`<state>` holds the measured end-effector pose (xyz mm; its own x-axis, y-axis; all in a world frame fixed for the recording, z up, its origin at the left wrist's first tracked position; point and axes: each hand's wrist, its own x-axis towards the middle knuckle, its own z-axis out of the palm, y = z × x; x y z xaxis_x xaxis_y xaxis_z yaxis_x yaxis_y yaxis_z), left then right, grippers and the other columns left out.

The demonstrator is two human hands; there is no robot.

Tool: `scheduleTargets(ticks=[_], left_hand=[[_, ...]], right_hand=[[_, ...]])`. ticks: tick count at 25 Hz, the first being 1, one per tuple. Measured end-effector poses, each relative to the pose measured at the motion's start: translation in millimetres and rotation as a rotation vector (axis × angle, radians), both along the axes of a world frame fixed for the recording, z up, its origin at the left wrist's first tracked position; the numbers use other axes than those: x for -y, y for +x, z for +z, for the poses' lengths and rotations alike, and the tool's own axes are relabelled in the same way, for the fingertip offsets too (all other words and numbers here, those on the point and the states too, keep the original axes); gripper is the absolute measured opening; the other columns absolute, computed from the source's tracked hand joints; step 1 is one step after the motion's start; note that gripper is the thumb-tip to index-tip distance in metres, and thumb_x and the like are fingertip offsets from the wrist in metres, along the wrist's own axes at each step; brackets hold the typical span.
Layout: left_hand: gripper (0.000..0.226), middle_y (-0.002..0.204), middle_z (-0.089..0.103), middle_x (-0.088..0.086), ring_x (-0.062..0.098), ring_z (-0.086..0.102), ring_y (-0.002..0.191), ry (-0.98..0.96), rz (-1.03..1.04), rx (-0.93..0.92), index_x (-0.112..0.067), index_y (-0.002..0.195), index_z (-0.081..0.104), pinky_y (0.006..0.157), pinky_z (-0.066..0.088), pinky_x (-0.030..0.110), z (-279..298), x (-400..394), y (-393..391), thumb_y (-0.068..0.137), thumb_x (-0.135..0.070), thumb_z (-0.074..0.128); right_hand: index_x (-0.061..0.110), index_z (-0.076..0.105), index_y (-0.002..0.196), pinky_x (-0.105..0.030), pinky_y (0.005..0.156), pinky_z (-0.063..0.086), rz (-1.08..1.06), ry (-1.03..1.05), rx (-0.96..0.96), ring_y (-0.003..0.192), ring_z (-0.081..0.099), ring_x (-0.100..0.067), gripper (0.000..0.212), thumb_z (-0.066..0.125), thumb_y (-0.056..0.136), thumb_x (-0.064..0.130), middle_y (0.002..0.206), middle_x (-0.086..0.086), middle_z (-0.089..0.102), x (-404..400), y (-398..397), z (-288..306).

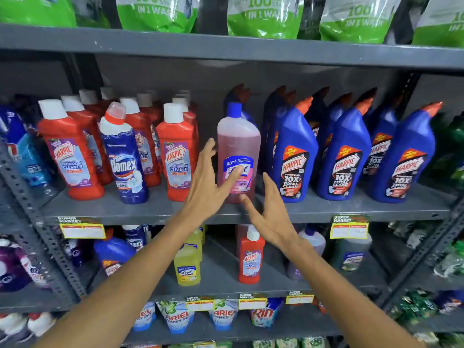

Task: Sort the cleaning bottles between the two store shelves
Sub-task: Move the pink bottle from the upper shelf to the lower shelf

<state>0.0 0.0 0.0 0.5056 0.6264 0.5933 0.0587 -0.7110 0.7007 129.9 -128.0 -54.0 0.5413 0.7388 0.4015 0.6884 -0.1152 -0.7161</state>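
Note:
A pink bottle with a blue cap (238, 139) stands upright on the upper grey shelf (150, 209), between the red Harpic bottles (177, 151) and the blue Harpic bottles (293, 156). My left hand (208, 182) is spread just left of it, with fingertips on its label. My right hand (268, 209) hangs open in front of the shelf edge, below and right of the bottle, not touching it. A white-and-blue Domex bottle (124, 156) stands among the red ones. On the lower shelf (221, 272) stand a yellow bottle (187, 266) and a small red Harpic bottle (251, 257).
Green detergent pouches (263, 16) line the top shelf. Blue and purple bottles (113, 254) stand at the lower left, a dark green one (351, 254) at the lower right. Ariel and Rin pouches (221, 317) fill the bottom shelf. Price tags (82, 229) hang on the shelf edges.

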Motion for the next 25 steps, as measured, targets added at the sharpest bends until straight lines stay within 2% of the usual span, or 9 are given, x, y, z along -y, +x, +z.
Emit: scheduleTargets(ticks=[2, 4, 6, 9, 12, 14, 19, 22, 25], left_hand=[[0.102, 0.172, 0.042, 0.005, 0.009, 0.049, 0.146, -0.149, 0.007, 0.019, -0.013, 0.170, 0.022, 0.118, 0.045, 0.030, 4.7, -10.4, 13.9, 0.094, -0.044, 0.082], [0.095, 0.159, 0.058, 0.003, 0.006, 0.065, 0.132, -0.264, -0.015, 0.008, -0.017, 0.164, 0.034, 0.112, 0.053, 0.028, 12.3, -21.6, 24.5, 0.089, -0.039, 0.088], [0.081, 0.135, 0.075, -0.008, -0.002, 0.077, 0.111, -0.390, -0.073, 0.039, -0.022, 0.148, 0.052, 0.104, 0.063, 0.029, 16.2, -34.4, 35.3, 0.081, -0.036, 0.095], [0.069, 0.110, 0.086, -0.014, 0.004, 0.083, 0.101, -0.490, -0.124, 0.104, -0.031, 0.120, 0.066, 0.092, 0.069, 0.034, 24.8, -49.4, 45.9, 0.062, -0.042, 0.101], [0.073, 0.116, 0.085, -0.012, 0.010, 0.084, 0.105, -0.507, -0.143, 0.103, -0.037, 0.123, 0.068, 0.093, 0.069, 0.039, 30.6, -54.7, 47.4, 0.059, -0.043, 0.103], [0.082, 0.122, 0.084, -0.008, 0.013, 0.083, 0.110, -0.484, -0.150, 0.126, -0.031, 0.134, 0.067, 0.094, 0.069, 0.040, 31.4, -53.7, 46.7, 0.060, -0.035, 0.103], [0.093, 0.130, 0.082, -0.007, 0.012, 0.079, 0.120, -0.356, -0.153, 0.266, -0.024, 0.142, 0.065, 0.095, 0.067, 0.031, 50.9, -30.7, 15.4, 0.058, -0.027, 0.107], [0.081, 0.134, 0.080, -0.008, 0.011, 0.077, 0.124, -0.320, -0.139, 0.320, -0.037, 0.132, 0.071, 0.096, 0.064, 0.024, 46.8, -12.6, -41.2, 0.059, -0.039, 0.106], [0.082, 0.122, 0.085, -0.008, 0.008, 0.083, 0.108, -0.433, -0.106, 0.225, -0.036, 0.123, 0.076, 0.085, 0.067, 0.025, 5.4, 6.0, -90.8, 0.048, -0.047, 0.108]], right_hand=[[0.011, 0.020, 0.171, -0.043, 0.137, 0.029, -0.013, -0.118, 0.054, 0.165, 0.032, -0.022, 0.091, 0.058, 0.105, 0.060, 0.179, -0.008, 0.030, -5.8, 11.5, -3.6], [0.008, 0.030, 0.168, -0.037, 0.135, 0.030, -0.064, -0.286, 0.190, 0.161, 0.038, -0.025, 0.085, 0.050, 0.107, 0.063, 0.175, -0.011, 0.039, -8.9, 19.4, -10.8], [0.008, 0.039, 0.164, -0.036, 0.134, 0.029, -0.110, -0.393, 0.374, 0.160, 0.039, -0.025, 0.079, 0.041, 0.109, 0.065, 0.171, -0.010, 0.046, -13.4, 19.7, -16.8], [0.009, 0.033, 0.168, -0.035, 0.138, 0.019, -0.135, -0.424, 0.441, 0.166, 0.030, -0.023, 0.080, 0.031, 0.110, 0.064, 0.176, -0.010, 0.037, -15.5, 18.1, -25.3], [0.007, 0.030, 0.169, -0.036, 0.139, 0.018, -0.139, -0.413, 0.448, 0.167, 0.028, -0.024, 0.081, 0.028, 0.111, 0.064, 0.178, -0.011, 0.033, -17.0, 17.4, -31.1], [0.008, 0.031, 0.169, -0.036, 0.139, 0.019, -0.148, -0.406, 0.449, 0.167, 0.029, -0.023, 0.080, 0.026, 0.110, 0.063, 0.179, -0.010, 0.032, -16.7, 18.2, -33.2], [0.009, 0.033, 0.168, -0.035, 0.139, 0.019, -0.147, -0.407, 0.487, 0.167, 0.030, -0.021, 0.080, 0.022, 0.109, 0.061, 0.178, -0.009, 0.033, -17.1, 21.6, -35.9], [0.006, 0.038, 0.166, -0.035, 0.138, 0.021, -0.157, -0.379, 0.498, 0.165, 0.034, -0.023, 0.075, 0.026, 0.109, 0.054, 0.176, -0.011, 0.037, -18.0, 21.5, -36.3], [0.003, 0.046, 0.161, -0.038, 0.136, 0.028, -0.177, -0.328, 0.523, 0.162, 0.042, -0.026, 0.069, 0.033, 0.110, 0.047, 0.171, -0.015, 0.046, -20.8, 23.1, -39.6]])
